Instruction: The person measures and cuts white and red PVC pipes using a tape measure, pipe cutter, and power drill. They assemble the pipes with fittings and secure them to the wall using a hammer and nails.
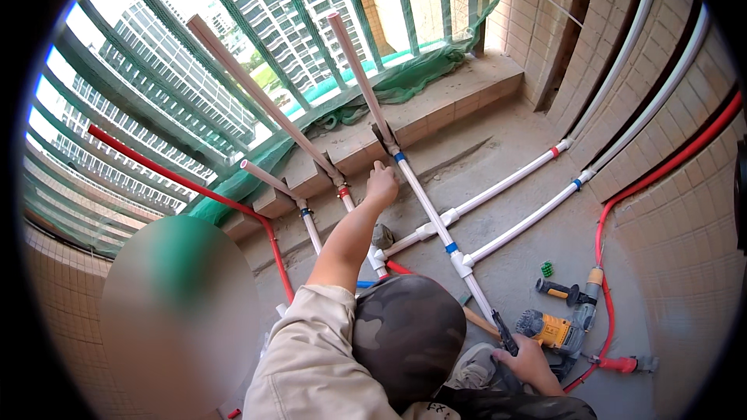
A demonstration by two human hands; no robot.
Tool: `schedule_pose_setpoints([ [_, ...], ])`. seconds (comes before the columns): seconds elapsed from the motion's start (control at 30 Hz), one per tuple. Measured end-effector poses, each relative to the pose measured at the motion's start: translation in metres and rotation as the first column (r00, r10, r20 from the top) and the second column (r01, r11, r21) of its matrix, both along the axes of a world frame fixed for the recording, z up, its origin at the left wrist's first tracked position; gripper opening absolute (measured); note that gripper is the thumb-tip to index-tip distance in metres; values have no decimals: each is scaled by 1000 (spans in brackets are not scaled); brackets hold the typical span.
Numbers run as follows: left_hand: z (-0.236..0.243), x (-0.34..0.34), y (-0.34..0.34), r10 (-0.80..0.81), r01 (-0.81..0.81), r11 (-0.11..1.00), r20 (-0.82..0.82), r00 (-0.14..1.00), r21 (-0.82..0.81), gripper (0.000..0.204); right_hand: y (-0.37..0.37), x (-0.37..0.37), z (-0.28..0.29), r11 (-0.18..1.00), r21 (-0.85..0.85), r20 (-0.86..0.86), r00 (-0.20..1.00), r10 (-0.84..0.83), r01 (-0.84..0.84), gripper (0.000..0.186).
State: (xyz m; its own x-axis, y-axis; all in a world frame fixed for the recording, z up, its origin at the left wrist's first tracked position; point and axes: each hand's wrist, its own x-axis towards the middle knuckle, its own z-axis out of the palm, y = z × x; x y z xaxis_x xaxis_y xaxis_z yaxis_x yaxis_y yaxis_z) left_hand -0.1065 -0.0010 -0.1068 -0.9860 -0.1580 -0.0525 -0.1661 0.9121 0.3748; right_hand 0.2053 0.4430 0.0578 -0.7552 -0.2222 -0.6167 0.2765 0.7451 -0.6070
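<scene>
Neither my left hand nor my right hand is in view. Below me, a co-worker in a camouflage cap (408,327) and beige sleeve (292,350) stretches an arm up to the left of a white pipe (420,194) with blue bands. That person's extended hand (381,187) is near a fitting at the tiled step. Their other hand (529,365), lower right, grips a black hand tool (504,333) at the pipe's lower end. Several white pipes and tees (465,263) lie across the grey floor, and pinkish pipes (354,66) lean up from the step (467,105).
A yellow rotary hammer (556,330) lies at right beside red tubing (607,303) and a small green object (547,269). A wooden handle (482,320) is partly hidden. A blurred person (179,319) is at left. Netted railing (303,23) bounds the back; tiled walls (661,233) flank the right.
</scene>
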Motion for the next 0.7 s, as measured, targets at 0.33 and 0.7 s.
schedule_pose_setpoints([
  [0.33, 2, -2, 33, 276, -179, 934, -301, 913, 310, 16, 12, 50, -2, 894, -246, -87, 910, -404, 374, 53],
  [0.7, 79, 103, 191, -494, 252, 702, 201, 846, 666, 26, 12, 12, -24, 883, -92, -68, 882, -467, 461, 54],
])
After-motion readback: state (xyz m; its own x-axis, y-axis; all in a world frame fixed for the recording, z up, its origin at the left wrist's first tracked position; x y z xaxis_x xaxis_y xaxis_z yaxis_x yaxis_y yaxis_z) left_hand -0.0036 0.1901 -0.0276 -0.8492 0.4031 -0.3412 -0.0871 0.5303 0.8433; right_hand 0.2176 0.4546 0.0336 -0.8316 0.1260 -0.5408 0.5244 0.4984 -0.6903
